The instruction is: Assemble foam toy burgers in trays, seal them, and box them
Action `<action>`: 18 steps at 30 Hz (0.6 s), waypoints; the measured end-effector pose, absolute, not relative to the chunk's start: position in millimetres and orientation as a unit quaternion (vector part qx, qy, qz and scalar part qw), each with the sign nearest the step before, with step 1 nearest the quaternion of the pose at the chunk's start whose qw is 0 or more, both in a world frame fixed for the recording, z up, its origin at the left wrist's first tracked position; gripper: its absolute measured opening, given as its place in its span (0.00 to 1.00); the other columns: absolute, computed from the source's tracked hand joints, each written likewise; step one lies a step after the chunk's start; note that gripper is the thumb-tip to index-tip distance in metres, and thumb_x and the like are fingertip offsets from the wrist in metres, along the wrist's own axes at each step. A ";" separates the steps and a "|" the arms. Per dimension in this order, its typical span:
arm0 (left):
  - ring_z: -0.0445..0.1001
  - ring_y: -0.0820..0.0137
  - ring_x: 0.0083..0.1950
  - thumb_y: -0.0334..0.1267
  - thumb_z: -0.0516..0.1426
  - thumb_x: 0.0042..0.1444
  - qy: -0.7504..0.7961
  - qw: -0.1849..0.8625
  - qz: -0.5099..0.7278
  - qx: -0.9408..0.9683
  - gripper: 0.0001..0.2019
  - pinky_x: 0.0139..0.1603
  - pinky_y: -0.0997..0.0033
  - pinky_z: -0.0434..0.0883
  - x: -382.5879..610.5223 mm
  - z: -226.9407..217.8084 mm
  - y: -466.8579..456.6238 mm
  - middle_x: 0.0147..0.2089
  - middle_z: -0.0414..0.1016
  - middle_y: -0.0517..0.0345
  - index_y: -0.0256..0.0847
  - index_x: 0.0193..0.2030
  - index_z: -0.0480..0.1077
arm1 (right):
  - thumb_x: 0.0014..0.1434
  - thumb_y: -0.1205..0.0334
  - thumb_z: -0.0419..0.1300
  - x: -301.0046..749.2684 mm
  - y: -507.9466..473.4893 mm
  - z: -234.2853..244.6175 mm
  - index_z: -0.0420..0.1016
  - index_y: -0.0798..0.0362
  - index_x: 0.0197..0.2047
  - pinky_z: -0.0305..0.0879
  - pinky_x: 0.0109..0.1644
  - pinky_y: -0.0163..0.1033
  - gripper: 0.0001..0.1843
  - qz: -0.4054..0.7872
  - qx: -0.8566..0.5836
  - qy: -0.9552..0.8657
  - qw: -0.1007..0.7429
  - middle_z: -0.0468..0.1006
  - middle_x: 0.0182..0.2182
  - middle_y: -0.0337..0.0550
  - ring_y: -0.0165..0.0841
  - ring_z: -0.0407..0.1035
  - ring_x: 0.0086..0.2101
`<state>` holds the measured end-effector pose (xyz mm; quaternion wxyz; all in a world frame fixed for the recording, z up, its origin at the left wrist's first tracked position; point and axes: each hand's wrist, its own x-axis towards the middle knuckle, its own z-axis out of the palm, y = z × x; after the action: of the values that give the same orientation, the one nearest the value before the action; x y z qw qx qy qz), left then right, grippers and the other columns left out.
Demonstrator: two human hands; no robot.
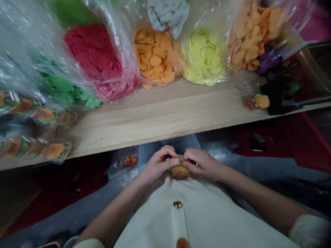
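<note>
I see the left hand (pixel 160 161) with thumb and forefinger nearly together, pinching the green edge of a toy burger (pixel 180 171); I see the right hand (pixel 203 163) with its fingers curled and closed on the burger's other side, though I cannot tell exactly which layer they grip; the burger is in front of the cream shirt (pixel 155 220), below the front edge of the table (pixel 165 117); on the table I see red pieces (pixel 94 55), orange pieces (pixel 155 61) and yellow pieces (pixel 204 58) in clear bags; another burger (pixel 262 101) sits at the right.
</note>
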<state>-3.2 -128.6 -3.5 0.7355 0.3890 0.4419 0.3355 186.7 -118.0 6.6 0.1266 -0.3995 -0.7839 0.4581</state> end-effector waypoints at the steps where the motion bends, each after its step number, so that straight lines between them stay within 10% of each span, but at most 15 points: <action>1: 0.69 0.71 0.38 0.45 0.59 0.49 0.423 0.786 0.332 0.305 0.09 0.40 0.72 0.65 -2.1 -6.4 -124.3 0.39 0.70 0.57 0.42 0.34 0.71 | 0.59 0.61 0.48 185.7 -109.6 6.4 0.60 0.52 0.26 0.52 0.29 0.33 0.10 0.462 -0.419 -0.770 0.136 0.64 0.24 0.36 0.27 0.57 0.26; 7: 0.73 0.62 0.39 0.63 0.43 0.52 0.280 0.937 0.199 0.059 0.33 0.41 0.58 0.69 3.9 -11.0 -101.3 0.39 0.74 0.46 0.37 0.48 0.68 | 0.60 0.58 0.50 174.8 -66.3 23.1 0.64 0.52 0.31 0.57 0.34 0.36 0.09 0.368 -0.464 -0.785 0.181 0.67 0.28 0.39 0.31 0.61 0.30; 12: 0.70 0.69 0.49 0.53 0.49 0.56 0.334 0.823 0.451 0.086 0.22 0.49 0.66 0.67 15.4 1.7 -93.3 0.53 0.69 0.57 0.54 0.57 0.58 | 0.57 0.56 0.54 154.1 -74.9 33.5 0.63 0.51 0.50 0.58 0.51 0.46 0.17 0.276 -0.534 -0.753 0.268 0.65 0.47 0.50 0.40 0.59 0.49; 18: 0.64 0.68 0.57 0.54 0.47 0.57 0.384 0.734 0.543 0.136 0.22 0.54 0.69 0.63 31.2 3.7 -88.6 0.58 0.64 0.57 0.50 0.56 0.59 | 0.60 0.55 0.50 129.5 -80.7 22.4 0.51 0.46 0.62 0.52 0.60 0.50 0.27 0.296 -0.531 -0.746 0.271 0.52 0.60 0.49 0.41 0.47 0.60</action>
<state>31.2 -88.6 3.7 0.7345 0.1364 0.3835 0.5430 129.5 -80.7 22.4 0.2714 -0.5314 -0.7458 0.2963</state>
